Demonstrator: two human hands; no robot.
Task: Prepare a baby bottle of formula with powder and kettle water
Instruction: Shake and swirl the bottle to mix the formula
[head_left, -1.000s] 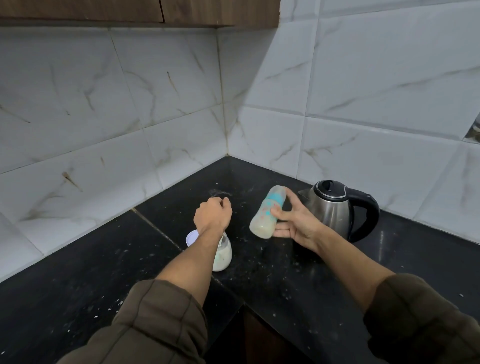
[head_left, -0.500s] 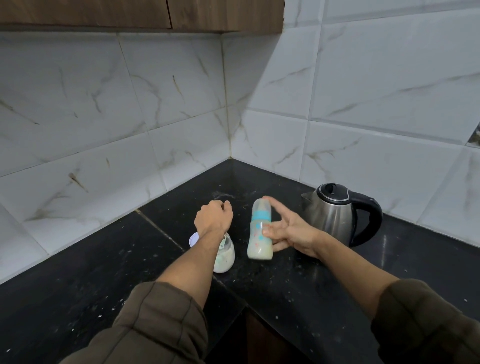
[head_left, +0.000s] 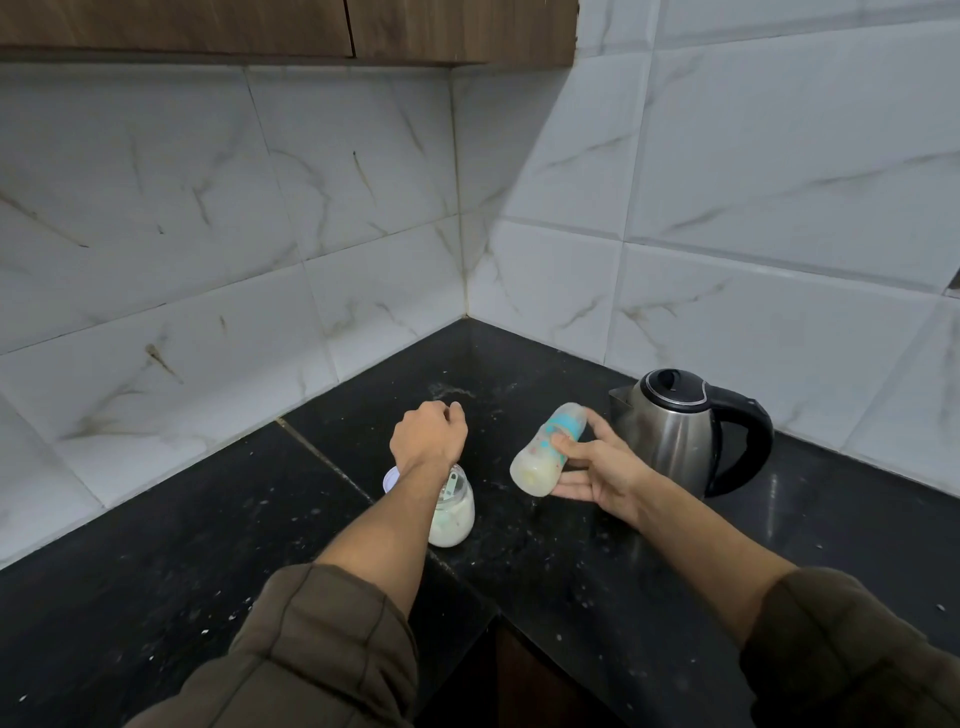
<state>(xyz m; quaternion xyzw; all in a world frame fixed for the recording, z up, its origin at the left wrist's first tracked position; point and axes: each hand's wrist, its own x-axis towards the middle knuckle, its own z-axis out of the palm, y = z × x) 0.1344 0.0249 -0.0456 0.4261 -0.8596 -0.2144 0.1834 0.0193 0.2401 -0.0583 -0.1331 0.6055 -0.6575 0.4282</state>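
Right hand: gripping the baby bottle, tilted, lifted above the worktop; beside the kettle
Left hand: closed in a fist, over the powder jar

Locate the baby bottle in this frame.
In the head view it sits right of centre: the baby bottle is tilted in the right hand, above the black counter, between the powder jar and the steel kettle.
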